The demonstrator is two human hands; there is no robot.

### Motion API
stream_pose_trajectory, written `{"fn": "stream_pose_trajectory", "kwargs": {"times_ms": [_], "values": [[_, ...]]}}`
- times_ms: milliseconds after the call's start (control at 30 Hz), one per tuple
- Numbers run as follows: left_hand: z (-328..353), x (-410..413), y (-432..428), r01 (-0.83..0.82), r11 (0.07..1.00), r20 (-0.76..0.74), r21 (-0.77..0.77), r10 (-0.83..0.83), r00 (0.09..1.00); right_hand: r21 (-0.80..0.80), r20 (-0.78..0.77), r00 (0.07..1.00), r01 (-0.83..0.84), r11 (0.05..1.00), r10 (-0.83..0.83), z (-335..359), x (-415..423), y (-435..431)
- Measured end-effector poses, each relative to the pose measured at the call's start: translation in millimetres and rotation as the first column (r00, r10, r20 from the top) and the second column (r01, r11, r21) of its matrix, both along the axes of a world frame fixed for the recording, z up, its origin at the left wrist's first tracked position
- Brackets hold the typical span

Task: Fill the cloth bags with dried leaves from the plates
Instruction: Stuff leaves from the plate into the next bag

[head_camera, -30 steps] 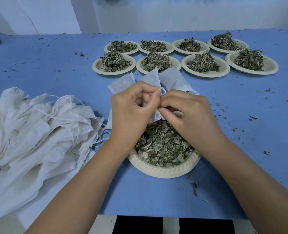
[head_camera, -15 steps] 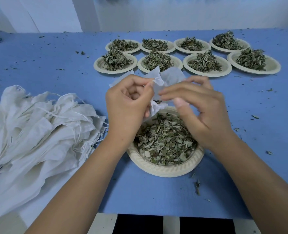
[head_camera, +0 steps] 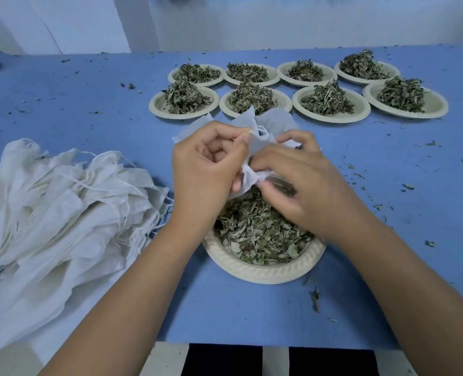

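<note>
Blue tabletop [head_camera: 62, 104], flecked with leaf crumbs, fills the scene as a person's left hand [head_camera: 206, 169] pinches the mouth of a thin white cloth bag [head_camera: 273, 123] and the right hand [head_camera: 303, 185], fingers curled, pinches its gathered fabric just above a plate [head_camera: 265, 275] of dried leaves [head_camera: 257, 232]. If the opening slips shut, leaves could miss it and scatter past the rim. The bag looks limp, crumpled and apparently near empty. A heap of bags [head_camera: 48, 207] lies to the left, and eight more plates [head_camera: 330, 119] wait beyond.
</note>
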State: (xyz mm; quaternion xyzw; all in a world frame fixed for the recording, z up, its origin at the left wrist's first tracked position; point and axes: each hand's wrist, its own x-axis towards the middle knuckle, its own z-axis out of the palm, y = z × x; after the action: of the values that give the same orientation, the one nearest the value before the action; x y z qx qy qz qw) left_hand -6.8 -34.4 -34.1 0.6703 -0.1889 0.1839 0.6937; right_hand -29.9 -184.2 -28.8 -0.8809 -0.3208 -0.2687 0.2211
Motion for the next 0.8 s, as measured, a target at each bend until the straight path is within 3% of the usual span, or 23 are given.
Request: {"fn": "stream_pose_trajectory", "kwargs": {"times_ms": [100,167,233,300,333,400,500,700,800], "values": [[0.6,-2.3,-0.1,0.095,0.995,0.006,0.039,-0.095,0.995,-0.075,-0.274,0.961,-0.046,0.996,0.024,-4.1,-2.4,0.5],[0.4,-0.6,-0.2,0.024,1.0,0.009,0.019,-0.024,1.0,0.089,-0.226,0.974,0.044,0.995,-0.023,-2.5,-3.1,-0.2],[0.1,3.7,1.2,-0.112,0.993,-0.015,-0.041,0.112,0.994,0.259,-0.041,0.989,0.149,0.954,-0.144,3.6,-3.2,-2.3],[0.3,8.0,3.0,-0.222,0.97,-0.049,-0.1,0.218,0.975,0.295,-0.004,0.992,0.121,0.948,-0.125,6.1,-2.7,-4.4],[0.9,8.9,3.4,-0.25,0.961,-0.057,-0.118,0.245,0.968,0.266,-0.099,0.995,0.041,0.963,-0.015,6.4,-2.8,-3.6],[1.4,8.8,3.0,-0.264,0.956,-0.054,-0.131,0.259,0.964,0.12,-0.371,0.906,-0.169,0.978,0.202,3.9,-5.3,2.3],[1.8,7.4,2.6,-0.246,0.96,-0.052,-0.135,0.241,0.969,-0.084,-0.524,0.808,-0.364,0.928,0.269,-10.3,-2.5,14.0],[3.3,5.9,1.4,-0.221,0.967,-0.08,-0.129,0.212,0.974,-0.085,-0.448,0.856,-0.327,0.941,0.257,-13.6,-0.5,18.9],[2.9,6.3,2.4,-0.214,0.969,-0.078,-0.125,0.206,0.976,0.073,-0.364,0.888,-0.272,0.959,0.28,-9.6,-1.7,15.1]]}}
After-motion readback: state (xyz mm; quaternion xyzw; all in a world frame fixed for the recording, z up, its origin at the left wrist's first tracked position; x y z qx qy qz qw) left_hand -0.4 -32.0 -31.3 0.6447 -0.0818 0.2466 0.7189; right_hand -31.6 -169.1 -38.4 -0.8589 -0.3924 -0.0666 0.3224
